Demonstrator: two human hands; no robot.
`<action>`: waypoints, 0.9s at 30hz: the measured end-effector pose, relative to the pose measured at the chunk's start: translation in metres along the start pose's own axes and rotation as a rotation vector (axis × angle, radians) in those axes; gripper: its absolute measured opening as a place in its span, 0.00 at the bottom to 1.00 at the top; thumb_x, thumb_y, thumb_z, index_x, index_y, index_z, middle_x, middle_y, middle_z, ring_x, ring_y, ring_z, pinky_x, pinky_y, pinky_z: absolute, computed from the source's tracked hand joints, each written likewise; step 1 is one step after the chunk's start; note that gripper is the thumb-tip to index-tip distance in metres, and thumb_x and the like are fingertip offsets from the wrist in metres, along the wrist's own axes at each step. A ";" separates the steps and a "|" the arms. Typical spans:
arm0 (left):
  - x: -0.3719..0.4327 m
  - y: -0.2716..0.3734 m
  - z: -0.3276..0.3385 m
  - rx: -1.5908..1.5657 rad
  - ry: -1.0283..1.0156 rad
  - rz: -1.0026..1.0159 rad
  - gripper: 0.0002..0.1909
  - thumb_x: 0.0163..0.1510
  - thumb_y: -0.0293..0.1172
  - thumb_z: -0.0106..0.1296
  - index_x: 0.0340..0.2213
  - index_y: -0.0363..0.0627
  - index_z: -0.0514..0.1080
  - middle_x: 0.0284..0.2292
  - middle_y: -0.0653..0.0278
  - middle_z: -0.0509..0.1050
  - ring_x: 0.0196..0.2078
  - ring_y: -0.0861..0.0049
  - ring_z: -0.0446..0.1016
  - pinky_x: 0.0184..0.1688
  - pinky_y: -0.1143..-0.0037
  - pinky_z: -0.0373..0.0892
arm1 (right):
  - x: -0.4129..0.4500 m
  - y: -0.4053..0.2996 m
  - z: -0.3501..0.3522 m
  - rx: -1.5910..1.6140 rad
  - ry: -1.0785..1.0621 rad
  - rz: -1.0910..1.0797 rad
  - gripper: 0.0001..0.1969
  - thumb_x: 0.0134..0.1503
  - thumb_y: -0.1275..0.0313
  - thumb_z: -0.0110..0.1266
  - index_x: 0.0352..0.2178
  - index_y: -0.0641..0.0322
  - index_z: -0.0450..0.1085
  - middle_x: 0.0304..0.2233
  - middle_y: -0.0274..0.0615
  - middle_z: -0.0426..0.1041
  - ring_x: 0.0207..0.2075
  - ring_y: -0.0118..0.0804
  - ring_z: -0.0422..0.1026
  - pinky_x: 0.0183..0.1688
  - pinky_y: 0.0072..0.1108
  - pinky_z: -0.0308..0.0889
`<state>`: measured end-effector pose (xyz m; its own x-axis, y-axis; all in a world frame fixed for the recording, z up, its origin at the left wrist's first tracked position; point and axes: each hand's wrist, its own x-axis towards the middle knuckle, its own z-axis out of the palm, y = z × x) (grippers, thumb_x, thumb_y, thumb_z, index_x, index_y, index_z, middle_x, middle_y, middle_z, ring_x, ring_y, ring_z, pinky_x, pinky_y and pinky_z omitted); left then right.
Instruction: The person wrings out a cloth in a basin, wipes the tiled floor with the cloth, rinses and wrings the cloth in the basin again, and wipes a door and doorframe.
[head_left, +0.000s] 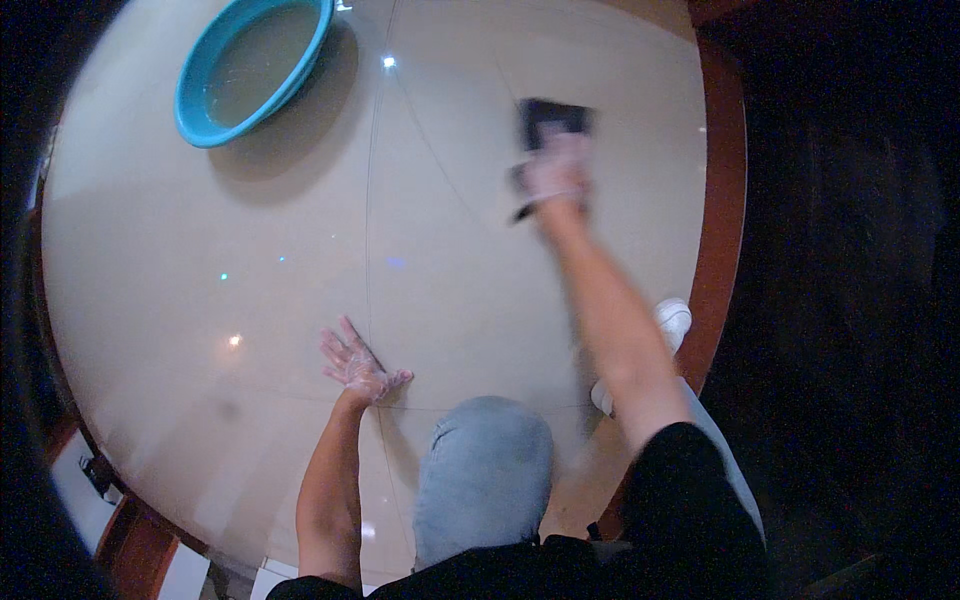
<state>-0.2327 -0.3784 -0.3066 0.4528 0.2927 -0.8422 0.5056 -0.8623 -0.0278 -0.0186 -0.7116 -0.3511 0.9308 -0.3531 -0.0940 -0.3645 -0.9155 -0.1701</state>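
Note:
My left hand (362, 373), in a thin see-through glove, is spread flat on the glossy tiled floor (450, 300), fingers apart, holding nothing. Farther forward and to the right, my gloved right hand (559, 169) grips a dark cloth (551, 116) against the floor. Hand and cloth are blurred, so the cloth's exact kind and edges cannot be told. At the upper left stands a turquoise plastic basin (199, 112) with murky water in it, apart from both hands.
A reddish-brown border (724, 187) runs along the floor's right side, with a dark area beyond. My jeans-clad knee (484, 472) is at the bottom middle; a white shoe (673, 321) is at the right. White and brown furniture parts (86, 480) edge the lower left.

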 end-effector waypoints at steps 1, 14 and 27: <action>0.004 0.001 0.002 -0.002 -0.002 0.011 0.85 0.23 0.51 0.75 0.61 0.55 0.15 0.63 0.40 0.20 0.67 0.46 0.18 0.61 0.42 0.28 | -0.029 -0.056 0.013 0.044 -0.112 -0.078 0.28 0.53 0.63 0.45 0.57 0.53 0.59 0.57 0.50 0.61 0.53 0.49 0.67 0.50 0.37 0.66; 0.004 -0.020 0.015 -0.002 0.045 0.087 0.82 0.26 0.52 0.74 0.62 0.57 0.16 0.63 0.38 0.20 0.66 0.45 0.18 0.60 0.38 0.31 | -0.124 0.142 -0.045 -0.059 0.011 0.102 0.28 0.52 0.62 0.46 0.56 0.51 0.61 0.53 0.48 0.67 0.51 0.53 0.68 0.55 0.38 0.63; 0.012 -0.021 0.019 -0.022 0.016 0.092 0.82 0.27 0.51 0.74 0.61 0.58 0.15 0.63 0.40 0.20 0.67 0.46 0.18 0.60 0.39 0.29 | -0.212 -0.009 -0.021 0.047 -0.338 0.141 0.29 0.56 0.60 0.47 0.59 0.53 0.57 0.55 0.58 0.60 0.45 0.57 0.72 0.45 0.40 0.71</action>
<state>-0.2518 -0.3643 -0.3262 0.5094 0.2195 -0.8320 0.4770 -0.8768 0.0607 -0.2127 -0.6329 -0.3089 0.8129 -0.3848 -0.4372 -0.4971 -0.8495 -0.1766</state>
